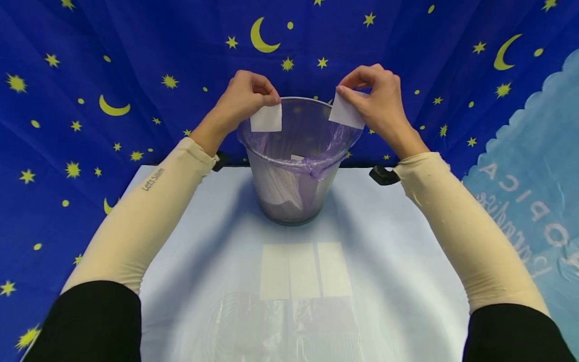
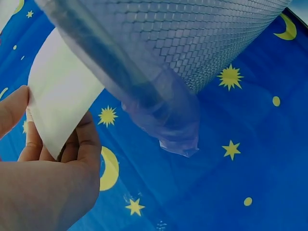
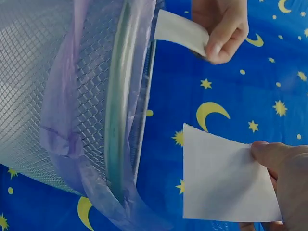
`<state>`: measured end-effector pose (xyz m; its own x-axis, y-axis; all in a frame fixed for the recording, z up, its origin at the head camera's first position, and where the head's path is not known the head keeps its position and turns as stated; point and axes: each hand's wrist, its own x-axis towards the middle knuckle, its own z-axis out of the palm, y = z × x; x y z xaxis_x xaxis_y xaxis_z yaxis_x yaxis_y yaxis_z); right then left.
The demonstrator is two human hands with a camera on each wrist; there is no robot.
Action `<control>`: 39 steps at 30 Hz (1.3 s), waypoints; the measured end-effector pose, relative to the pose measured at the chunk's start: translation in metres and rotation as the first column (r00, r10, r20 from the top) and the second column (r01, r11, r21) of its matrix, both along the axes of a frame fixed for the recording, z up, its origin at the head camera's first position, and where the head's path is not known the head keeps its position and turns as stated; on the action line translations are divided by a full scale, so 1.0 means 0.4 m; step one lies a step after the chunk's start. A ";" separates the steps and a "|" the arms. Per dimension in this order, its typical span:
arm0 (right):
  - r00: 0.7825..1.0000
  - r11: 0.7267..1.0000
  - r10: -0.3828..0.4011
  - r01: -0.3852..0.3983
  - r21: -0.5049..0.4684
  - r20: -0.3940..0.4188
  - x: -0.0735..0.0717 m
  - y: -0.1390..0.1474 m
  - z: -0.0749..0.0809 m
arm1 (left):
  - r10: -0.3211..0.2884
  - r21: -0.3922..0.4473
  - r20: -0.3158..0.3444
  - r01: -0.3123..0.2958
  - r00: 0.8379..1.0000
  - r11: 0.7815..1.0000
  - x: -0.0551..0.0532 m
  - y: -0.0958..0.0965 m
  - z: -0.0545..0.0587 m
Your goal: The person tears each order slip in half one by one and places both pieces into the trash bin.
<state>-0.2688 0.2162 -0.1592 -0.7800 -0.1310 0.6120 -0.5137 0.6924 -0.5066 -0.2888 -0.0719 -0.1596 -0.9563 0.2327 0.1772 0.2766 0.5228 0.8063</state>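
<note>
Head view: the left hand pinches the left paper, the right hand the right paper, at opposite sides of the bin. Left wrist view: the left paper bows; judged light, pliant, easily creased. Right wrist view: the right paper shows apart from the bin; a light edge pinch should suffice.

White scrap below and right of left grip, partly hidden behind bin's near rim. Right wrist view cuts off right grip.
</note>
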 end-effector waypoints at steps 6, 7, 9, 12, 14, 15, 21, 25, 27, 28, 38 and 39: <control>0.999 0.999 0.035 -0.035 0.007 -0.009 -0.005 -0.002 -0.009 | 0.000 -0.009 -0.014 0.000 1.000 1.000 0.002 -0.002 -0.004; 0.999 0.999 0.037 -0.037 0.015 -0.007 -0.005 -0.003 -0.009 | -0.002 -0.012 -0.016 0.002 1.000 1.000 0.003 -0.001 -0.004; 0.999 0.999 0.035 -0.035 0.030 -0.002 -0.006 -0.003 -0.010 | -0.003 -0.023 -0.014 0.003 1.000 1.000 0.005 0.000 -0.005; 0.999 0.998 0.024 -0.025 0.054 0.024 -0.005 -0.001 -0.012 | 0.001 -0.029 -0.004 -0.001 1.000 1.000 0.005 -0.002 -0.007; 0.999 0.997 0.028 -0.030 0.069 0.039 -0.005 0.001 -0.015 | 0.002 -0.014 0.001 -0.002 1.000 1.000 0.005 -0.005 -0.010; 0.998 0.997 0.032 -0.036 0.074 0.045 -0.005 0.003 -0.017 | 0.001 0.001 0.002 -0.001 1.000 1.000 0.004 -0.007 -0.012; 0.997 0.995 0.039 -0.044 0.087 0.063 -0.007 0.008 -0.023 | -0.013 0.082 -0.009 0.013 1.000 0.997 0.001 -0.022 -0.018; 0.998 0.996 0.016 -0.021 0.087 0.066 -0.004 0.020 -0.025 | -0.011 0.079 -0.008 0.011 1.000 0.997 0.000 -0.028 -0.021; 0.998 0.997 0.005 -0.010 0.079 0.063 -0.002 0.031 -0.029 | -0.006 0.072 -0.003 0.006 1.000 0.997 0.001 -0.031 -0.022; 0.998 0.997 -0.001 -0.004 0.074 0.060 -0.001 0.037 -0.033 | -0.001 0.066 0.000 0.001 1.000 0.998 0.002 -0.033 -0.022; 0.996 0.995 -0.087 0.086 0.051 0.023 0.007 0.143 -0.077 | 0.040 -0.007 -0.010 -0.040 0.999 0.999 0.012 -0.104 -0.028; 0.995 0.995 -0.097 0.096 0.039 0.019 0.009 0.155 -0.081 | 0.044 -0.011 -0.014 -0.044 0.999 0.999 0.013 -0.115 -0.028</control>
